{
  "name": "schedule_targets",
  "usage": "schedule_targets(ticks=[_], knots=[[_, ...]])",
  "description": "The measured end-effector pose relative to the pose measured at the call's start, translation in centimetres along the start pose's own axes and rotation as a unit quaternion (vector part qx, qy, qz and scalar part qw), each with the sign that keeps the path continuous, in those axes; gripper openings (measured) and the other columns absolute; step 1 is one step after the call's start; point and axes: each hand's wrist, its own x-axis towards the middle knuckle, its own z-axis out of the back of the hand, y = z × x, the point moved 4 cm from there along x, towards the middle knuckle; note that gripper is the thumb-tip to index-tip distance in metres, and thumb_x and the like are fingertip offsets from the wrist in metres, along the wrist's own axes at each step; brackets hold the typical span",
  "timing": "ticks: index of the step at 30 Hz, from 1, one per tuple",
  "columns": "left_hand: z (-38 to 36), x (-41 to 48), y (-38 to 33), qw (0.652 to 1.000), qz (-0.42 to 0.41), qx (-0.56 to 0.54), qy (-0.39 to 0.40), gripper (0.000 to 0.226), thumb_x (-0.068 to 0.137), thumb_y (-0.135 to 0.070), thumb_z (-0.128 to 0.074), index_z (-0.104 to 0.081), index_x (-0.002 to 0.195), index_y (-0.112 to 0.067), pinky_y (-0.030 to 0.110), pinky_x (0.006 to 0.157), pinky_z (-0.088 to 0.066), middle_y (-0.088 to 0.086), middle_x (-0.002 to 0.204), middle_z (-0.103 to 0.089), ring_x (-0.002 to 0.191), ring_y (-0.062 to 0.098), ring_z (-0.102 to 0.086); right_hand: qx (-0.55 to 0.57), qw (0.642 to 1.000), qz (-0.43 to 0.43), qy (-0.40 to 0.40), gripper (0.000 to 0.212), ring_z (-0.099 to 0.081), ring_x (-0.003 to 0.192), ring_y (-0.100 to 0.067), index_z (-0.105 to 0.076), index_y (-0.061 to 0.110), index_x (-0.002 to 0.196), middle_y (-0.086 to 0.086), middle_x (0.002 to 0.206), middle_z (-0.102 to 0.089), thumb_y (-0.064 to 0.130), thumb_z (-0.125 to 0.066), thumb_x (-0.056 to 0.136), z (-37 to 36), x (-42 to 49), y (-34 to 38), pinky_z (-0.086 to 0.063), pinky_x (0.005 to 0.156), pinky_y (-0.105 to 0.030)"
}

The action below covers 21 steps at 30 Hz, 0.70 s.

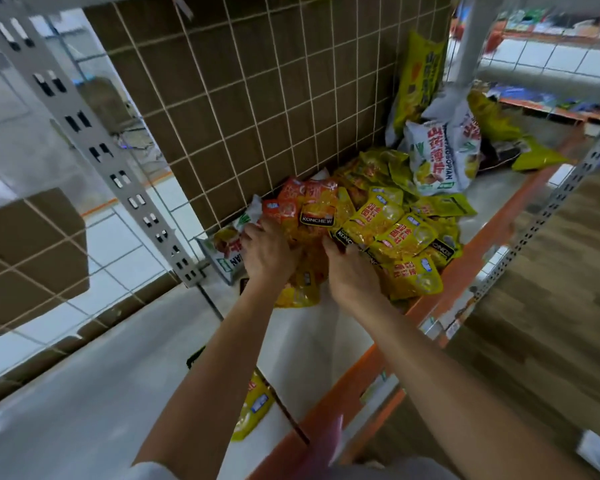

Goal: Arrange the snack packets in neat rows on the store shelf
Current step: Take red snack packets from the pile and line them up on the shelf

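The fingers (pixel 254 233) of the left hand (pixel 267 254) and of the right hand (pixel 352 277) sink into the heap of yellow packets (pixel 395 233), so which packet each one holds cannot be told. The left hand covers part of a white packet (pixel 222 252), cutting off its print. A lone packet (pixel 253 407) low down is partly behind the left forearm (pixel 215 368); what it lies on is unclear. The price labels (pixel 445 325) on the orange shelf edge (pixel 371 358) are too blurred to read. The far shelves (pixel 551 26) are smeared colour. A pink shape (pixel 329 445) at the bottom edge cannot be identified.
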Motion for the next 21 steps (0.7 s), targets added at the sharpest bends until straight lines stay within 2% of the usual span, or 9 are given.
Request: schedule_targets(ticks=[2, 6, 9, 13, 18, 21], knots=[[-0.1, 0.4, 0.1, 1.0, 0.004, -0.018, 0.003, 0.092, 0.083, -0.044, -0.067, -0.013, 0.144, -0.002, 0.045, 0.095, -0.043, 0.029, 0.145, -0.023, 0.127, 0.045, -0.039, -0.018, 1.0, 0.001, -0.009, 0.06, -0.038, 0.126, -0.038, -0.014, 0.028, 0.149, -0.019, 0.138, -0.034, 0.01, -0.036, 0.096, 0.0, 0.5, -0.1, -0.039, 0.099, -0.044], [-0.6, 0.8, 0.3, 0.994, -0.011, -0.107, 0.001, 0.091, 0.078, -0.041, -0.072, -0.02, 0.141, -0.003, 0.041, 0.088, -0.044, 0.019, 0.13, -0.051, 0.116, 0.037, -0.052, -0.016, 0.999, 0.028, -0.029, 0.058, -0.045, 0.119, -0.036, -0.018, 0.031, 0.149, -0.017, 0.131, -0.039, 0.011, -0.033, 0.097, 0.0, 0.6, -0.7, -0.042, 0.092, -0.042], [-0.6, 0.3, 0.6, 0.976, -0.015, -0.215, -0.038, 0.093, 0.069, -0.039, -0.081, -0.027, 0.138, -0.007, 0.041, 0.089, -0.046, 0.016, 0.127, -0.054, 0.115, 0.035, -0.053, 0.014, 0.998, 0.04, -0.051, 0.054, -0.049, 0.113, -0.035, -0.029, 0.034, 0.146, -0.015, 0.125, -0.043, 0.01, -0.031, 0.097, 0.1, 0.2, -1.2, -0.042, 0.089, -0.04], [-0.5, -0.1, 0.8, 0.949, 0.011, -0.311, -0.048, 0.094, 0.067, -0.035, -0.084, -0.029, 0.14, -0.011, 0.038, 0.092, -0.046, 0.012, 0.129, -0.055, 0.117, 0.03, -0.054, 0.023, 0.994, 0.061, -0.088, 0.051, -0.06, 0.105, -0.033, -0.039, 0.037, 0.14, -0.013, 0.112, -0.065, 0.011, -0.036, 0.096, 0.7, 0.0, -1.2, -0.046, 0.082, -0.039], [-0.5, -0.2, 1.1, 0.924, 0.055, -0.377, -0.019, 0.091, 0.063, -0.032, -0.087, -0.038, 0.138, -0.016, 0.034, 0.097, -0.044, -0.002, 0.126, -0.055, 0.118, 0.018, -0.052, 0.19, 0.971, 0.103, -0.103, 0.041, -0.063, 0.105, -0.026, -0.056, 0.021, 0.13, -0.007, 0.116, -0.068, 0.009, -0.042, 0.094, 0.8, -0.3, -1.2, -0.047, 0.087, -0.033], [-0.7, -1.3, 1.3, 0.914, 0.093, -0.394, -0.034, 0.078, 0.066, -0.021, -0.085, -0.044, 0.132, -0.019, 0.026, 0.085, -0.043, -0.004, 0.115, -0.058, 0.107, 0.016, -0.054, 0.289, 0.946, 0.128, -0.069, 0.038, -0.06, 0.111, -0.018, -0.062, 0.016, 0.124, -0.002, 0.121, -0.066, 0.005, -0.045, 0.092, 0.5, -1.0, -1.1, -0.042, 0.092, -0.023]])
